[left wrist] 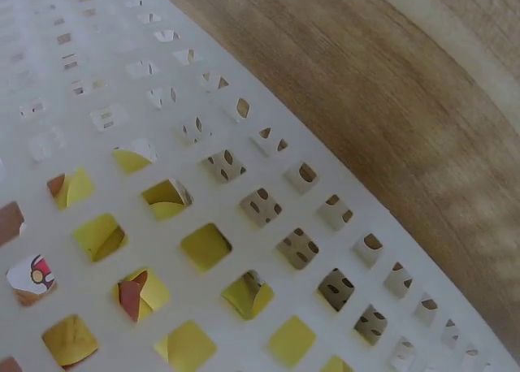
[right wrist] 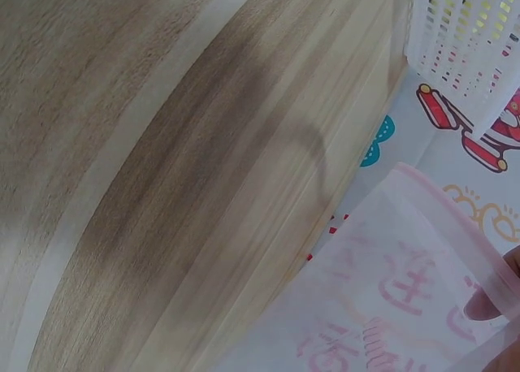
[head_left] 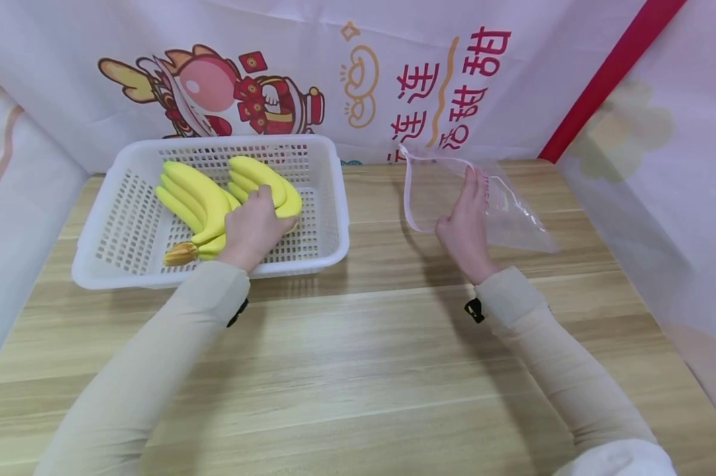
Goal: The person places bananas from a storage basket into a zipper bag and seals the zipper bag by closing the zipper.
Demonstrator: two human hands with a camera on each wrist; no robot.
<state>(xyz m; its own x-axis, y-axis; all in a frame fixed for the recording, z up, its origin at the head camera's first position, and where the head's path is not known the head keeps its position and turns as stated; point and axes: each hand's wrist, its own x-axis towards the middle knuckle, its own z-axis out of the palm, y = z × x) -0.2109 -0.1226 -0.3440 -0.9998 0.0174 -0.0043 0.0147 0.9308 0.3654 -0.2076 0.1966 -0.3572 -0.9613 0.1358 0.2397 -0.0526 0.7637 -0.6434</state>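
In the head view my left hand [head_left: 252, 228] reaches over the near wall of a white plastic basket [head_left: 341, 218] and grips a bunch of yellow bananas [head_left: 258, 173] at its right. Another banana bunch [head_left: 192, 188] lies on the left, its brown stem end toward me. The left wrist view is filled by the basket's perforated wall [left wrist: 195, 209], with yellow showing through the holes. To the right, my right hand [head_left: 467, 221] holds a clear, pink-edged zip bag [head_left: 515, 215] above the table, its mouth spread toward the basket. A fingertip [right wrist: 483, 306] shows at the bag's pink edge.
The wood-grain table [head_left: 358, 370] runs back to a printed white cloth [head_left: 310, 39] with a cartoon and red characters. White cloth also hangs at both sides, and a red strip [head_left: 613, 79] marks the right corner.
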